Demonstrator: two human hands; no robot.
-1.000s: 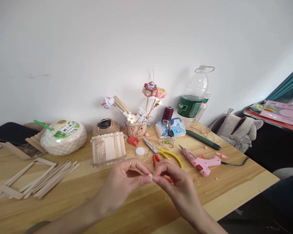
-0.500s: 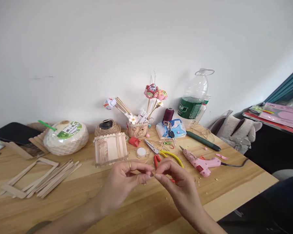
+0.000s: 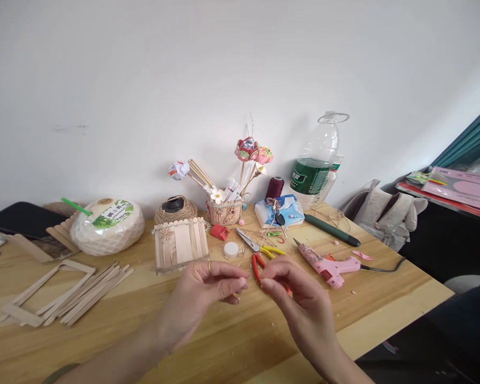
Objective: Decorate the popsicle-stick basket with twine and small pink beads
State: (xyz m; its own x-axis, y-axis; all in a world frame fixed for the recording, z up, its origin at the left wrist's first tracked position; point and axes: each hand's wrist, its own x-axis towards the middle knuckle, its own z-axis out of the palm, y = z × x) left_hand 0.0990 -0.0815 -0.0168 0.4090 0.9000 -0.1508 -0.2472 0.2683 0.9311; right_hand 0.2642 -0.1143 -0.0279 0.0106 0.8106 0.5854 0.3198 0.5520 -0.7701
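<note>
Nearest the camera, the person's left hand (image 3: 208, 290) and right hand (image 3: 296, 298) hovered close together above the wooden table (image 3: 232, 341), fingertips facing each other with a small gap between them. The left hand, with a ring on 1 finger, had thumb and forefinger pinched nearly closed; whether anything tiny sat between them could not be told. The right hand's fingers were curled and pinched likewise, and what they held, if anything, was too small to make out.

Just beyond the hands lay red-handled pliers (image 3: 257, 265), and beside them scissors with yellow handles (image 3: 260, 247). A white round cap (image 3: 231, 248) sat near the scissors' blades. To the right rested a pink glue gun (image 3: 328, 264) with its dark cord trailing off. To the left stood a small fence-like box of craft sticks (image 3: 179, 245), and farther left a loose pile of craft sticks (image 3: 88, 293) beside a stick frame (image 3: 40, 290).

Farther back were a ball of twine (image 3: 175, 209), a small basket holding paper flowers (image 3: 226, 210), a maroon thread spool (image 3: 275, 188), a tissue pack (image 3: 280, 210), a dark green pen (image 3: 332, 230) and a large plastic water bottle (image 3: 318, 160). At far left sat a white round coconut-drink container (image 3: 107, 225) and a black phone (image 3: 20, 218) against the white wall
</note>
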